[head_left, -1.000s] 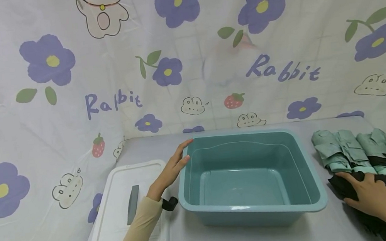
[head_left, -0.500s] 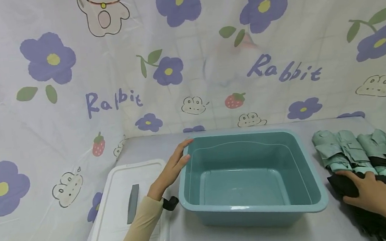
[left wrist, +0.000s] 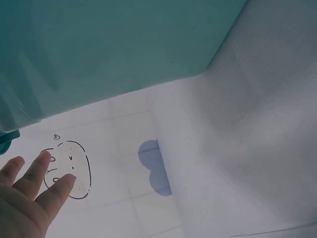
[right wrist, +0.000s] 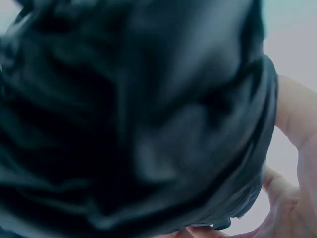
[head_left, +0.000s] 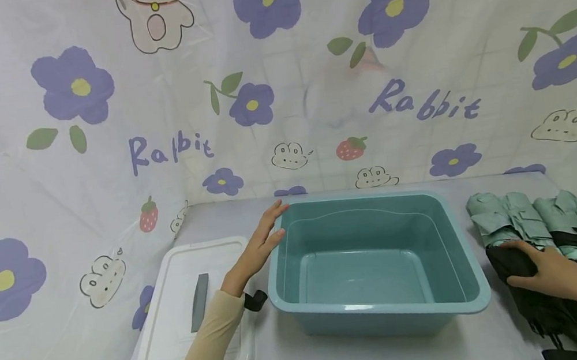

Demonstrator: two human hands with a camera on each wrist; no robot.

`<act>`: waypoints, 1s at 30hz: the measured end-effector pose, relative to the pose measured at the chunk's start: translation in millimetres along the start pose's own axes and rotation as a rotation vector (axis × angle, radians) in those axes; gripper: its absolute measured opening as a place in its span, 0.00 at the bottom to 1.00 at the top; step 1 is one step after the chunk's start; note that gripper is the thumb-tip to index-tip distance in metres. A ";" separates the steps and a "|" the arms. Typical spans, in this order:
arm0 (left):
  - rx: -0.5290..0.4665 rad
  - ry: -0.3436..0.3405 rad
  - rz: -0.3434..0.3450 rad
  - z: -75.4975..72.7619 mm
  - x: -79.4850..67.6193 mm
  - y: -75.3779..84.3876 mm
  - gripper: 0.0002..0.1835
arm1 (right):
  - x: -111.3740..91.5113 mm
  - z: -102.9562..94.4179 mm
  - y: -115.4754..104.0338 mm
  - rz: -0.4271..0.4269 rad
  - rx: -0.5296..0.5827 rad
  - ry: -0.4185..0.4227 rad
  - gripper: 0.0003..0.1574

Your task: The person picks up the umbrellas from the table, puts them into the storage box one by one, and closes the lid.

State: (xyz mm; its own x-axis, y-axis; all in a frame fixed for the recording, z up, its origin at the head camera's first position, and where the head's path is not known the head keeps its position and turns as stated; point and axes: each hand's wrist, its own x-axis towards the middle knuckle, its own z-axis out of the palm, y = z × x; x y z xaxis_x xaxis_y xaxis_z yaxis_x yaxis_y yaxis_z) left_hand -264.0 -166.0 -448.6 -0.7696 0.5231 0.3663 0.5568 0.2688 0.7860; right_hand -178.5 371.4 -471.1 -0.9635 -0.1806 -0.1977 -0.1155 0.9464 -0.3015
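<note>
My right hand [head_left: 553, 273] grips a black folded umbrella [head_left: 546, 309], thumb on its near left side and fingers over the top. Its black fabric [right wrist: 163, 114] fills most of the right wrist view, and a dark handle end shows at the bottom edge of the head view. Just behind it lie several light green folded umbrellas [head_left: 511, 219] side by side, partly covered by the black one. At the left rim of a teal plastic storage bin [head_left: 379, 309], my left hand [head_left: 257, 247] rests with fingers extended. Nothing lies inside the bin.
A white lid [head_left: 172, 324] with a grey handle [head_left: 199, 303] lies flat left of the bin, under my left forearm. All stands on a pale table [head_left: 368, 358]; a flower-printed curtain [head_left: 313, 108] hangs behind and to the left.
My right hand has lifted the black umbrella's near part slightly, bringing its dark handle end into view and covering more of the green umbrellas. The left hand stays at the rim.
</note>
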 end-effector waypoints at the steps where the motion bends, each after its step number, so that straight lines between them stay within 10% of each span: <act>1: 0.004 0.003 0.007 -0.2 0.4 -0.9 0.27 | 0.3 -1.8 0.0 -0.018 0.009 0.012 0.49; 11: 0.046 0.055 0.038 2.2 4.0 -41.8 0.30 | 5.4 -16.5 -8.6 -0.137 0.069 0.140 0.44; 30: 0.024 0.059 0.063 0.6 2.0 -18.2 0.30 | 11.6 -54.9 -38.6 -0.118 0.135 0.068 0.47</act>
State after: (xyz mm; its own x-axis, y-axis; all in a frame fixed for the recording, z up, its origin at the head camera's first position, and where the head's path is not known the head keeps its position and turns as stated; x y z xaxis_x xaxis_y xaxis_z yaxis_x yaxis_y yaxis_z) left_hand -275.5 -169.4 -462.5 -0.7495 0.4910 0.4440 0.6115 0.2567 0.7484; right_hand -198.5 347.5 -410.5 -0.9597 -0.2658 -0.0914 -0.2001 0.8744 -0.4420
